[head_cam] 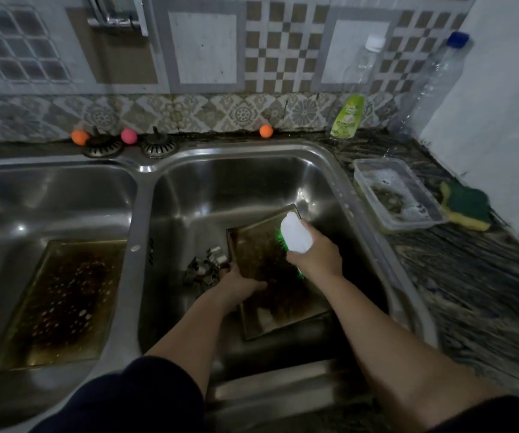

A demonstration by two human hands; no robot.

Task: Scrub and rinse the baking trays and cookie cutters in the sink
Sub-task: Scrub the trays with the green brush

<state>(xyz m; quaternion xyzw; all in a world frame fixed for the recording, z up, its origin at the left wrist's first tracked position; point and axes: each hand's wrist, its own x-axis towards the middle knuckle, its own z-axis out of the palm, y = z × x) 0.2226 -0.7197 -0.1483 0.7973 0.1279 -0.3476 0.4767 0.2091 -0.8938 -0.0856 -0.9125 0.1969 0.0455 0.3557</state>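
A blackened baking tray (280, 310) leans tilted in the right sink basin (239, 182). My left hand (242, 281) grips its left edge. My right hand (317, 254) is closed on a white scrub brush (295, 234) with green bristles, pressed on the tray's upper part. A heap of metal cookie cutters (203, 270) lies on the basin floor just left of the tray. A second dirty baking tray (61, 301) lies flat in the left basin (48, 195).
On the counter to the right stand a plastic container (398, 195) with suds, a green-yellow sponge (467, 206), a green dish soap bottle (347, 117) and two clear bottles (433, 85). Two drain strainers (159, 145) and small coloured balls (266, 131) sit behind the sink. A tap (117, 17) hangs above.
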